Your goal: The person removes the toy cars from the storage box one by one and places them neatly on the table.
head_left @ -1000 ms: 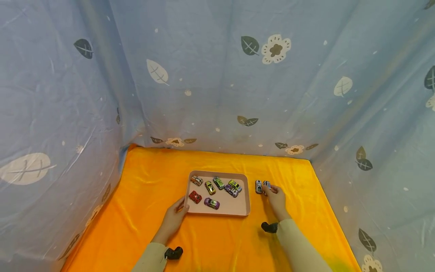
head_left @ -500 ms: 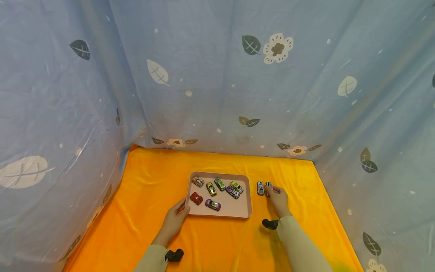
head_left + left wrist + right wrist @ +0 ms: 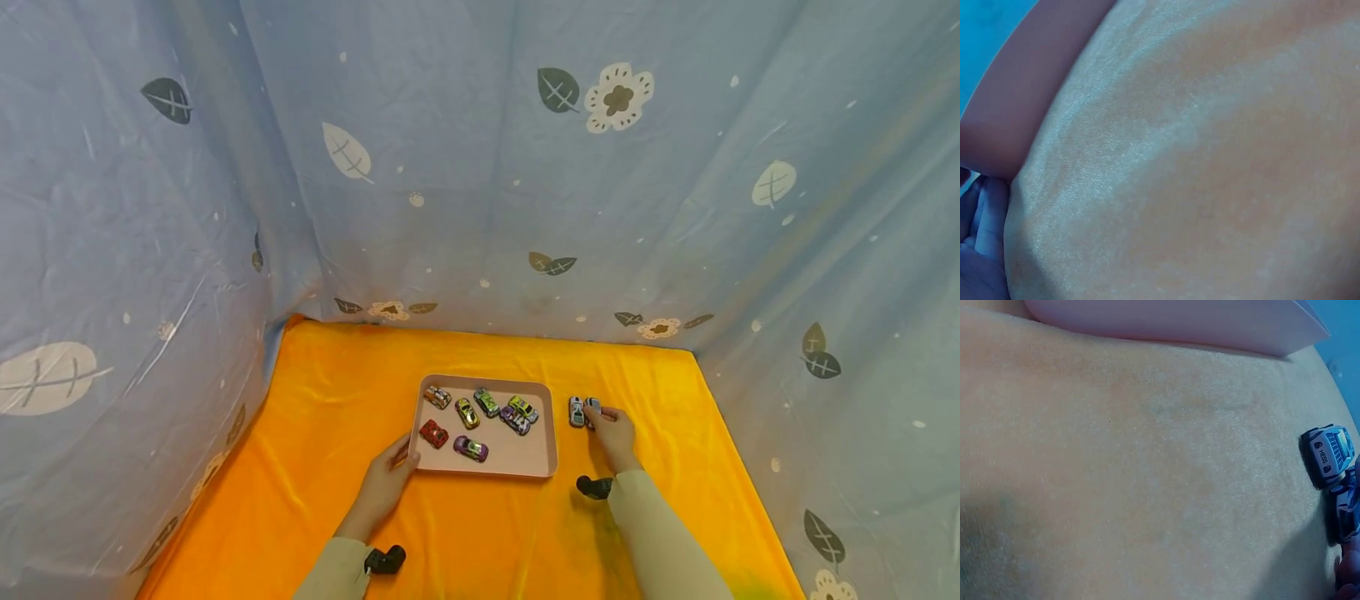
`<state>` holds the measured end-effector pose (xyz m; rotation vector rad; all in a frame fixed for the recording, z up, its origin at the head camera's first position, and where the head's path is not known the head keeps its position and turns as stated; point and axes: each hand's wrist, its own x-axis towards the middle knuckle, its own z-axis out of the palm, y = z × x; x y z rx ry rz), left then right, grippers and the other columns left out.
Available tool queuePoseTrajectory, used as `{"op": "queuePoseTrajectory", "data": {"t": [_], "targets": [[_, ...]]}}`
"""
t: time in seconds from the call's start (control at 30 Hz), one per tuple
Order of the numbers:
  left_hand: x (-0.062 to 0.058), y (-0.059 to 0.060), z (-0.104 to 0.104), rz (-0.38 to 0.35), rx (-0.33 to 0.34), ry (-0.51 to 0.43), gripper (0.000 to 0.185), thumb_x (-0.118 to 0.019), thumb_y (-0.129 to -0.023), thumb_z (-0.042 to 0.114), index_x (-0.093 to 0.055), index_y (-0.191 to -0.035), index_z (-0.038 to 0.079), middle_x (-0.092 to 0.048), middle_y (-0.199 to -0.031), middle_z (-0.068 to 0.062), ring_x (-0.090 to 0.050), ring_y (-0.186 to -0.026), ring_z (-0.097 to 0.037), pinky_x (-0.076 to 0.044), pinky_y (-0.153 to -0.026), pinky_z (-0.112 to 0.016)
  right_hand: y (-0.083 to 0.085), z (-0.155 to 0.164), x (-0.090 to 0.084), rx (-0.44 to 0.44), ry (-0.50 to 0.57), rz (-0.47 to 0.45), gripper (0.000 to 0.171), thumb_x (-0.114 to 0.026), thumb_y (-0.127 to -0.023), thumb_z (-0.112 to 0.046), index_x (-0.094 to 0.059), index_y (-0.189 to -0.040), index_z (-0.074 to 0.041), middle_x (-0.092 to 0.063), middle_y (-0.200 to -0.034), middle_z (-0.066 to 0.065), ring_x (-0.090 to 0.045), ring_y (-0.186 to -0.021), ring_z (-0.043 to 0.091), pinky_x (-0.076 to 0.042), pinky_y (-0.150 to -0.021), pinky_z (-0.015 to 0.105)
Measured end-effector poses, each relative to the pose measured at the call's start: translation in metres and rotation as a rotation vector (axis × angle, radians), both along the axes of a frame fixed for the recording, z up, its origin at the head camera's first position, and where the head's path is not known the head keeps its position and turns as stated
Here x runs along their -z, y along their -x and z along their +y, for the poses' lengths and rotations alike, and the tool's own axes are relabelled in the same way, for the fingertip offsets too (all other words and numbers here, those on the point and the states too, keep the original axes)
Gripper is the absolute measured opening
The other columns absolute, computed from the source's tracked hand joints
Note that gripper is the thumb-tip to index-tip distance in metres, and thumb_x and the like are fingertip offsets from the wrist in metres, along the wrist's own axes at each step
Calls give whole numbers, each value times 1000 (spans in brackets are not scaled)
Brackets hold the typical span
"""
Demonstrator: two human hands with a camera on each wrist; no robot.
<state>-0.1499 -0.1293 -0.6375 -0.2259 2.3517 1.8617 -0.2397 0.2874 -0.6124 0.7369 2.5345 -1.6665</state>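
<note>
In the head view a shallow pink tray point(image 3: 517, 460) lies on the yellow cloth with several toy cars in it. My left hand point(image 3: 382, 487) grips the tray's front-left corner, thumb at the rim and fingers along the outer side. Right of the tray, my right hand point(image 3: 617, 437) pinches a small white toy car point(image 3: 592, 405), its fingertips over the rear part. Close by on its left stands another white toy car point(image 3: 576, 412), parallel to it. The right wrist view shows that car's point(image 3: 1329, 453) rear end on the cloth, with the pinched car point(image 3: 1345, 506) beside it.
Inside the tray are a red car point(image 3: 433, 433), a purple car point(image 3: 471, 448), a gold car point(image 3: 467, 413), an orange-white car point(image 3: 437, 397) and a green car point(image 3: 486, 402). A yellow-green car point(image 3: 525, 407) touches a purple-white one point(image 3: 514, 421). Blue patterned curtains point(image 3: 450, 167) enclose the cloth.
The right hand's car has shifted slightly and stands almost level with its white neighbour. The left hand and tray hold their places; the head view has tilted a little.
</note>
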Motion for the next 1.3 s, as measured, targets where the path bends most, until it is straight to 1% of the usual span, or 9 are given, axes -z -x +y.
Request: {"op": "queuePoseTrajectory", "data": {"t": [0.2, 0.5, 0.7, 0.8, 0.97, 1.07, 1.13, 1.2, 1.3], "targets": [[-1, 1, 1, 4, 0, 1, 50, -60, -97, 32, -48, -145, 23, -53, -139, -4, -45, -131, -28, -44, -101, -47, -1, 1, -1, -20, 22, 5, 65, -63, -93, -42, -45, -132, 7, -52, -119, 23, -53, -109, 33, -46, -96, 43], [-2, 0, 2, 17, 9, 4, 50, -60, -97, 30, -47, -145, 22, -54, -139, -4, -46, -130, -28, -45, -100, -46, -3, 2, -4, -30, 34, -2, 63, -62, -94, -39, -45, -132, 8, -51, -122, 26, -51, -111, 36, -44, -97, 46], [-1, 0, 1, 23, 2, 17, 50, -60, -97, 32, -48, -145, 22, -54, -138, -5, -45, -131, -29, -44, -101, -47, -7, 4, -7, -44, 103, 29, 65, -58, -96, -40, -41, -138, 7, -47, -128, 25, -47, -116, 36, -41, -100, 47], [-1, -1, 0, 26, 6, 22, 50, -60, -97, 33, -48, -145, 21, -54, -138, -5, -44, -132, -29, -43, -102, -48, -11, 4, -8, -58, 110, 51, 63, -59, -96, -38, -41, -139, 5, -45, -129, 23, -46, -117, 35, -41, -100, 47], [-1, -1, 1, 32, 8, 38, 50, -59, -97, 33, -48, -145, 20, -53, -139, -6, -44, -132, -30, -43, -101, -49, -16, -4, -16, -113, 5, 115, 56, -59, -97, -33, -44, -138, 2, -47, -127, 20, -48, -113, 33, -47, -92, 44], [1, 0, 1, 37, 3, 48, 52, -60, -97, 33, -48, -145, 18, -53, -139, -7, -44, -131, -31, -44, -100, -48, -15, -17, -24, -168, -79, 145, 56, -61, -96, -36, -47, -137, -1, -52, -122, 16, -50, -105, 29, -49, -83, 37], [2, 0, 1, 36, -3, 48, 52, -60, -97, 33, -48, -145, 18, -53, -139, -7, -45, -130, -31, -45, -99, -47, -14, -27, -29, -216, -114, 166, 57, -63, -94, -38, -49, -136, -2, -54, -120, 15, -52, -100, 27, -51, -80, 35], [2, 0, 1, 32, -6, 38, 52, -61, -96, 32, -48, -145, 18, -53, -139, -6, -46, -129, -30, -46, -99, -46, -14, -37, -33, -266, -138, 202, 57, -65, -93, -38, -50, -135, -2, -56, -118, 16, -53, -97, 27, -51, -80, 35], [3, 0, 1, 28, -7, 24, 51, -61, -96, 33, -49, -144, 20, -53, -139, -4, -46, -130, -28, -46, -99, -45, -16, -52, -38, -324, -161, 257, 54, -69, -91, -33, -53, -132, -1, -56, -118, 18, -52, -98, 29, -49, -84, 40]]}}
